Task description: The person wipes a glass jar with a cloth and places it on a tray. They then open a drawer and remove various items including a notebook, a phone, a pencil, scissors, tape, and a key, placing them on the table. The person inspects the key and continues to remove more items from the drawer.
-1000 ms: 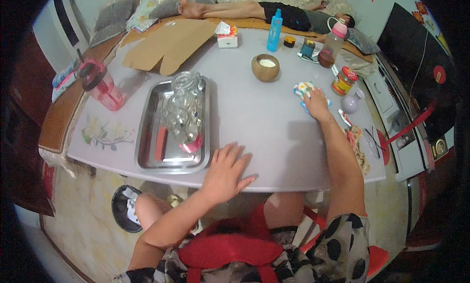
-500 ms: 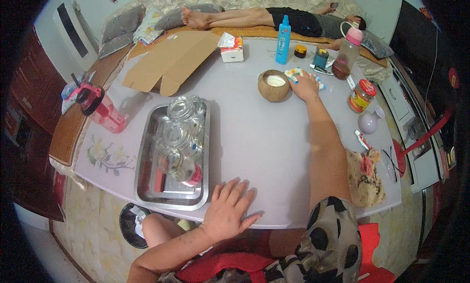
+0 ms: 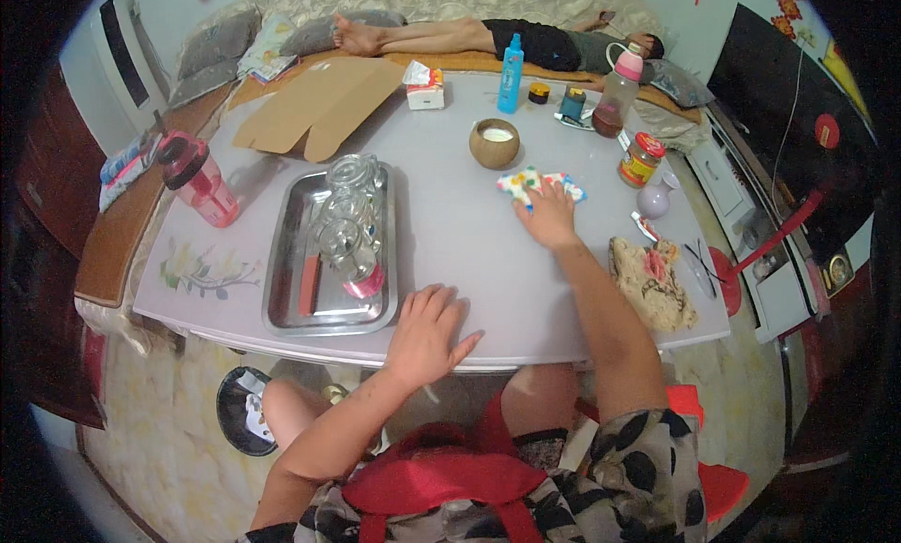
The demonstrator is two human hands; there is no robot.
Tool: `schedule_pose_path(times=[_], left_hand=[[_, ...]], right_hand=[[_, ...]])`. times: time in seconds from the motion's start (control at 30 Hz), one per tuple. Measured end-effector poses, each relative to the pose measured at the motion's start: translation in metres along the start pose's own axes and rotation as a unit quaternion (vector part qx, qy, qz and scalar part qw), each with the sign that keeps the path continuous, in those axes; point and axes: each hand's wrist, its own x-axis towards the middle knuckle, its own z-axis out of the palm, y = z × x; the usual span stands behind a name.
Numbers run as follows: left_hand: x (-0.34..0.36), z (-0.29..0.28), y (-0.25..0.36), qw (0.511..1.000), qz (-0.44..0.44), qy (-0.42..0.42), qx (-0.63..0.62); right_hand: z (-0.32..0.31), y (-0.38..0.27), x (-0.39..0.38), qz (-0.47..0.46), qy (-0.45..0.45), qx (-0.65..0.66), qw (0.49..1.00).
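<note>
Under the fingers of my right hand (image 3: 549,216) is a white cloth (image 3: 519,184) with a colourful pattern, held down against the pale table. Beyond it stands a round brown coconut-shell bowl (image 3: 495,147) with something white inside. My left hand (image 3: 427,341) rests on the table's front edge, fingers spread, holding nothing. Close to its left lies a steel tray (image 3: 272,261) carrying several clear glass jars (image 3: 345,210) and a reddish-brown bar (image 3: 309,285).
Cardboard (image 3: 314,107), a tissue pack (image 3: 425,94) and a blue spray bottle (image 3: 511,78) are at the back. A pink tumbler (image 3: 202,186) stands left. On the right are a red-lidded jar (image 3: 641,161), a lilac vase (image 3: 655,200) and a patterned fabric piece (image 3: 650,285). A person lies behind.
My right hand has drawn the cloth toward me, from beside the coconut-shell bowl to in front of it. My left hand stays at the table edge. The whole view has shifted.
</note>
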Motion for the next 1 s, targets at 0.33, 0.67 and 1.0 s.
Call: schedule_pose_path(times=[0.33, 0.67, 1.0], left_hand=[[-0.020, 0.006, -0.008, 0.997, 0.032, 0.042, -0.051], [-0.064, -0.090, -0.050, 0.970, 0.021, 0.241, 0.019], [-0.086, -0.100, -0.176, 0.872, -0.438, 0.162, -0.148]], right_hand=[[-0.055, -0.036, -0.159, -0.210, -0.030, 0.103, 0.972], [-0.046, 0.017, -0.144, -0.116, 0.067, 0.083, 0.987], [-0.028, -0.061, -0.135, -0.179, 0.032, 0.070, 0.981]])
